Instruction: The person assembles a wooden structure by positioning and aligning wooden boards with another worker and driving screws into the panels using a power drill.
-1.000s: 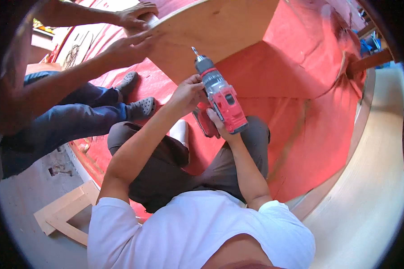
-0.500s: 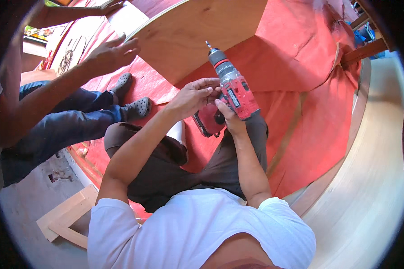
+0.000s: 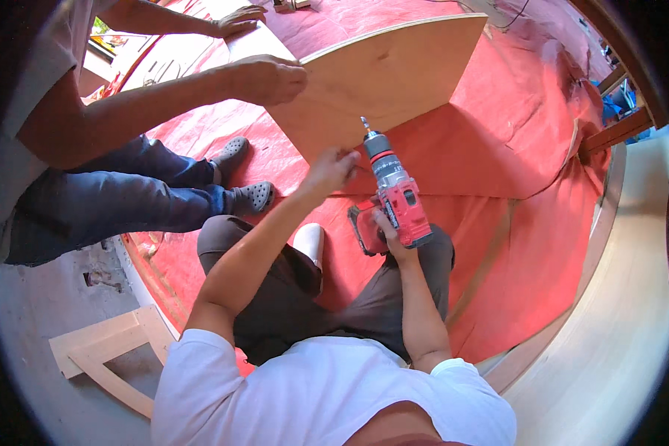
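My right hand (image 3: 391, 232) is wrapped round the handle of a red and black cordless drill (image 3: 403, 195), which points up and away with a short bit in its chuck. Just left of the chuck is my left hand (image 3: 333, 172), fingers pinched together; what sits in them, if anything, is too small to make out. Beyond both hands a thin wooden panel (image 3: 379, 74) with a curved upper edge stands on the red sheet. A co-worker's closed hand (image 3: 275, 79) is at the panel's left end, and that person's other hand (image 3: 239, 21) rests on a pale board.
Red sheeting (image 3: 498, 253) covers the floor, with folds on the right. The co-worker's grey clogs (image 3: 251, 198) are to the left. A small wooden frame (image 3: 119, 349) lies at lower left. A long curved pale surface (image 3: 609, 297) borders the right side.
My left hand has drawn away from the drill's body toward the panel. The panel now appears farther right, and the co-worker's nearer hand has gone from open to closed at its end.
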The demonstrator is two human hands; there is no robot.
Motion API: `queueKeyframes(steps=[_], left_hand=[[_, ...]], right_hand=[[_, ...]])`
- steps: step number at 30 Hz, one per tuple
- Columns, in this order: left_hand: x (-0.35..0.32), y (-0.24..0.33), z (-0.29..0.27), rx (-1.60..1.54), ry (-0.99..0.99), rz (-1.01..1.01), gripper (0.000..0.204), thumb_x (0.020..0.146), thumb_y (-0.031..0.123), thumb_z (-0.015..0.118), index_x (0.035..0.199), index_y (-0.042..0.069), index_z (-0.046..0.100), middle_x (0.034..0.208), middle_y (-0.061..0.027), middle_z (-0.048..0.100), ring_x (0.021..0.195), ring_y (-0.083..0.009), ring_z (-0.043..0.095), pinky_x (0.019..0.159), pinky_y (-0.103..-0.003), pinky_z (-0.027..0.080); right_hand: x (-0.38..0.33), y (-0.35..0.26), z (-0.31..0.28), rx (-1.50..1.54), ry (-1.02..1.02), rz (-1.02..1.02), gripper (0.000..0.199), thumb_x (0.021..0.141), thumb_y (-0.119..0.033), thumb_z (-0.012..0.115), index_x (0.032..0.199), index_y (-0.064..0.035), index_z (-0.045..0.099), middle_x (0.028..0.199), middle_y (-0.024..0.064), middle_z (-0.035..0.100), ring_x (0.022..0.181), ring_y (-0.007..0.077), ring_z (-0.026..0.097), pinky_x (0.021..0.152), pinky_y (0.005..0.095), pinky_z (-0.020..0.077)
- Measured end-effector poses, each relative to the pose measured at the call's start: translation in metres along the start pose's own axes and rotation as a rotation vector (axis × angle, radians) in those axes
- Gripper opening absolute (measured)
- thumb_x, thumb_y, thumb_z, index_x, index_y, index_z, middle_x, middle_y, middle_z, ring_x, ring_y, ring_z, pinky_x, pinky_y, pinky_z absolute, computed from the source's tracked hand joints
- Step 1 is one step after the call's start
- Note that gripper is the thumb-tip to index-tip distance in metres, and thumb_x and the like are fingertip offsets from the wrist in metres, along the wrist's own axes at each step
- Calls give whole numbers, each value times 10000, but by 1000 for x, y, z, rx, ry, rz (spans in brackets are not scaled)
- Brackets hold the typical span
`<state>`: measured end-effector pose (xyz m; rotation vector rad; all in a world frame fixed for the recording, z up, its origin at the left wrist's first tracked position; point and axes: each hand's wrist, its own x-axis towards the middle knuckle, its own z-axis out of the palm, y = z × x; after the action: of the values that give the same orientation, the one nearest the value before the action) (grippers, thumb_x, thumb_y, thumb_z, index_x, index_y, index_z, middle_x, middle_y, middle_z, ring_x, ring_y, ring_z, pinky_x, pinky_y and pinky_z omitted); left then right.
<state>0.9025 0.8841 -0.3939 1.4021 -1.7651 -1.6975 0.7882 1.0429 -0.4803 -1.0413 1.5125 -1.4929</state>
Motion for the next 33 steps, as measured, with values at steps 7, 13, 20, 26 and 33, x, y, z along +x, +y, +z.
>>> queueKeyframes(steps=[7, 13, 20, 26, 33], left_hand=[[5, 15, -31, -669, -50, 114, 145, 904, 138, 513, 958, 22, 581, 867, -53, 603, 613, -63, 496, 515, -173, 405], [10, 18, -40, -748, 66, 170, 152, 918, 105, 457, 1024, 44, 547, 990, -101, 626, 531, -67, 497, 460, -196, 428], [16, 9, -44, -743, -108, 136, 163, 929, 156, 434, 1031, 50, 504, 1109, -103, 598, 397, -43, 299, 373, -177, 283], [6, 20, -41, -936, -139, 62, 182, 921, 175, 451, 1045, 55, 509, 1132, -108, 591, 379, -33, 274, 376, -172, 294], [10, 15, -43, -983, -138, -14, 251, 925, 199, 459, 1123, 53, 508, 1101, -74, 601, 480, -21, 390, 399, -155, 301]], right_hand=[[-3, -15, 7, 140, -118, 27, 357, 800, -293, 604, 1065, -67, 526, 936, 63, 537, 856, 199, 523, 769, 328, 432], [-3, -21, 6, -237, -162, -125, 333, 798, -304, 609, 1033, -79, 537, 887, 54, 552, 723, 214, 555, 649, 349, 469], [-2, -46, 14, 402, -168, 253, 228, 793, -247, 648, 957, -121, 551, 684, 19, 580, 528, 125, 556, 455, 244, 452], [1, -63, 17, -18, -87, -99, 199, 799, -171, 658, 951, -105, 548, 791, 32, 605, 567, 105, 580, 445, 249, 463], [10, -40, 19, -350, -84, -299, 287, 767, -94, 630, 1042, -52, 560, 864, 41, 623, 720, 119, 597, 589, 270, 494]])
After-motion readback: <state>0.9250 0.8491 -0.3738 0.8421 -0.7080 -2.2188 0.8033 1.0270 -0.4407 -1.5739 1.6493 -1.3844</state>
